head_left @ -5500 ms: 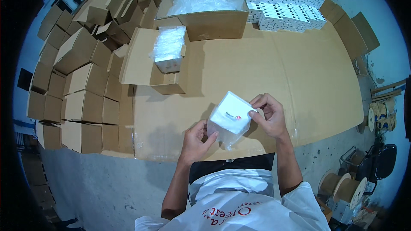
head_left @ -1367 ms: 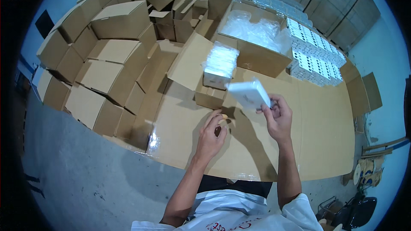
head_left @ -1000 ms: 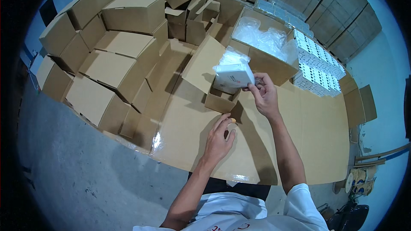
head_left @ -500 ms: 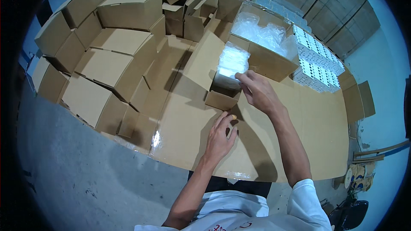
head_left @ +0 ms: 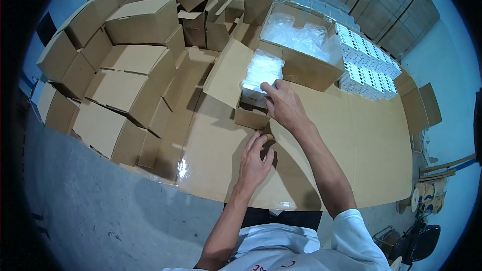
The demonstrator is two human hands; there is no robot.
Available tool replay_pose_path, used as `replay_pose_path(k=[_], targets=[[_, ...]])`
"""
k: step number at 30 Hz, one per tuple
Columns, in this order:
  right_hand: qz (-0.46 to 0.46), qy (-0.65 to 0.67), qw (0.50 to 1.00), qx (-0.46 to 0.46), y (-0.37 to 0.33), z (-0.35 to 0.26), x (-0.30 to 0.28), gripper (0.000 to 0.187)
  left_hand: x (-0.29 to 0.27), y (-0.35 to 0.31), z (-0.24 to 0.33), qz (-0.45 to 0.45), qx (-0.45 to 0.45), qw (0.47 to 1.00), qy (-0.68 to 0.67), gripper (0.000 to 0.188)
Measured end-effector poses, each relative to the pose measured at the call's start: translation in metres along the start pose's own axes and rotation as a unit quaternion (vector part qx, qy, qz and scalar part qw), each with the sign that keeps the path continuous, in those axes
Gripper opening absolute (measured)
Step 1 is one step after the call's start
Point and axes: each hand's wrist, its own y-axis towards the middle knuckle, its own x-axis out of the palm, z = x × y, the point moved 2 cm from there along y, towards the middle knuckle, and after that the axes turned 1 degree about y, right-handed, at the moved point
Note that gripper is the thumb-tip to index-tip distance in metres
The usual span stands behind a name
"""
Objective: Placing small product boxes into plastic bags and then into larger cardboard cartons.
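Note:
A small open cardboard box [head_left: 252, 118] stands mid-table, with its lid raised on the left. A white bundle in clear plastic wrap [head_left: 263, 73] sits in it and rises above the walls. My right hand [head_left: 287, 106] is closed at the bundle's near right corner, index finger and thumb against it; the other fingers are curled and partly hidden. In front of the box's near wall, my left hand [head_left: 255, 164] rests low over the table with bent fingers apart and nothing visible between them. A brownish patch shows by its fingertips; I cannot tell what it is.
Behind the small box is a larger carton [head_left: 306, 70] of clear plastic bags. Stacked white dotted packs [head_left: 365, 83] stand to its right. Several closed cardboard boxes [head_left: 118, 90] fill the left side, and open ones [head_left: 218, 27] pile at the back. The cardboard-covered table [head_left: 346, 155] ends before me.
The view has shifted slightly, so the table's things appear further left. Both hands keep nearly the same pose beside the small box, the right one still at the bundle.

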Motion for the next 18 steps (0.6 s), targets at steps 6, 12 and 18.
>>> replay_pose_path(k=[6, 12, 18], targets=[[0.039, -0.044, 0.998, 0.024, 0.001, -0.002, 0.007, 0.025, -0.001, 0.000, 0.001, -0.011, 0.000, 1.000, 0.005, 0.037], [0.074, -0.007, 0.996, 0.059, -0.008, 0.013, -0.006, 0.025, 0.012, 0.006, 0.008, -0.016, 0.015, 1.000, 0.009, 0.038], [0.091, 0.076, 0.989, 0.091, -0.079, 0.047, -0.057, 0.051, 0.055, 0.018, 0.022, -0.036, 0.003, 0.999, -0.016, 0.041]])
